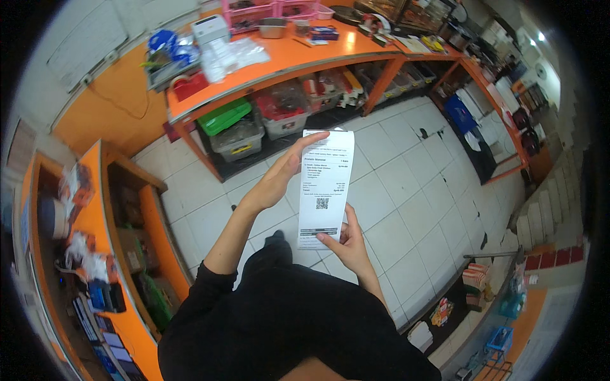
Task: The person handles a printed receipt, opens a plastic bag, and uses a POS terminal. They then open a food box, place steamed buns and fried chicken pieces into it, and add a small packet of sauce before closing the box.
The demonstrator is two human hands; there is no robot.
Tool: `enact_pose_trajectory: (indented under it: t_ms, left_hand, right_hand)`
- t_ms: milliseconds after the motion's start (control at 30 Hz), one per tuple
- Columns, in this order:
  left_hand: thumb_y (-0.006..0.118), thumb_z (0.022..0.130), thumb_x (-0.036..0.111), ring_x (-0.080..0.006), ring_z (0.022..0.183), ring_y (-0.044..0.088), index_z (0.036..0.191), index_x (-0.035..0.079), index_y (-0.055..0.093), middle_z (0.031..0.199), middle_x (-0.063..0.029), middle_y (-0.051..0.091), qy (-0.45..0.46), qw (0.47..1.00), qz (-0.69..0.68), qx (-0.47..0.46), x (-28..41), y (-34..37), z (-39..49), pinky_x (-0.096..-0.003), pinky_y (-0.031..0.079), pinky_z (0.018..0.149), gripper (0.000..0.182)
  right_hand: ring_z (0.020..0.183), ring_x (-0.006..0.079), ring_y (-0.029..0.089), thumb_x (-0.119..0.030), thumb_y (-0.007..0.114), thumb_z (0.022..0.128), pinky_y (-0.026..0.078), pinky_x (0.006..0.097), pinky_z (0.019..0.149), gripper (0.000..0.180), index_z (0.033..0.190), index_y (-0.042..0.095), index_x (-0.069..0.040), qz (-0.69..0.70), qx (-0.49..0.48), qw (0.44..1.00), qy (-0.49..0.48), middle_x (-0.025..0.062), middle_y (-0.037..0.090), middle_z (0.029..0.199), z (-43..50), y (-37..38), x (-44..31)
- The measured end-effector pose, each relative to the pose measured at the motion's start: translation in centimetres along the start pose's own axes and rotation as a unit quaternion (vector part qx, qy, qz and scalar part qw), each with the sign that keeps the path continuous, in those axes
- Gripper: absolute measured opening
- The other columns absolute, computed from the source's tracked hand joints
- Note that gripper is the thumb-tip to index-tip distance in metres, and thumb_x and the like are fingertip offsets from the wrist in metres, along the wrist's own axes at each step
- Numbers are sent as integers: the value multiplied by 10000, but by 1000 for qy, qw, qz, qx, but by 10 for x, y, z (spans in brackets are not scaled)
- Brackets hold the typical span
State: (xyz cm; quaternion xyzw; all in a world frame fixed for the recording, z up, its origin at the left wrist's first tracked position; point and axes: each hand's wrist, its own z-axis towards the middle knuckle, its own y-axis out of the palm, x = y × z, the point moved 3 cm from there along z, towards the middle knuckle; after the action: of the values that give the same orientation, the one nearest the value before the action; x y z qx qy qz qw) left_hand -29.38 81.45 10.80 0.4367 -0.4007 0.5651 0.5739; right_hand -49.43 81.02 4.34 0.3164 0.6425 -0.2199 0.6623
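Observation:
A long white paper receipt [324, 219] bearing print and a square code hangs upright over the tiled floor, in front of my body. My right hand [347, 240] pinches its lower end, thumb on the printed face. Along the upper left edge lies my left hand [290, 166], its fingers stretched out towards the top of the paper. Part of the left hand meets the receipt's edge; whether it grips the paper from behind is hidden.
An orange-topped workbench [329, 50] stands ahead, with a white label printer [209, 29] on it and plastic storage boxes [283, 119] beneath. To my left is an orange counter [131, 314] holding several phones or tablets [114, 340]. Stairs [538, 205] rise at the right.

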Motion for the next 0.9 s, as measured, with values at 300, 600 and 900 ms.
enact_pose_trajectory:
  t_ms: [300, 600, 900]
  left_hand:
    - [286, 860, 785, -267, 1347, 361, 1463, 102, 333, 1474, -117, 350, 24, 999, 18, -43, -86, 27, 227, -439, 325, 1073, 912]
    - [288, 857, 787, -281, 1345, 364, 1447, 105, 361, 1470, -117, 352, 33, 992, 2, -122, -144, 90, 517, -456, 298, 1088, 904]
    - [458, 922, 620, -255, 1283, 424, 1413, 117, 408, 1391, -113, 416, 53, 982, -40, -179, -242, 179, 763, -419, 371, 1036, 705]
  right_hand:
    - [1036, 205, 639, 69, 629, 860, 514, 325, 872, 745, 1445, 184, -54, 31, 11, 999, -18, 175, 656, 1113, 142, -180, -5]
    - [1048, 199, 632, 83, 619, 860, 509, 319, 873, 748, 1449, 184, -71, -34, 122, 991, -34, 171, 641, 1138, 278, -400, -62]
    - [1132, 238, 585, 0, 638, 881, 463, 379, 956, 745, 1467, 185, -77, 9, 210, 976, -58, 182, 613, 1192, 385, -620, -74]
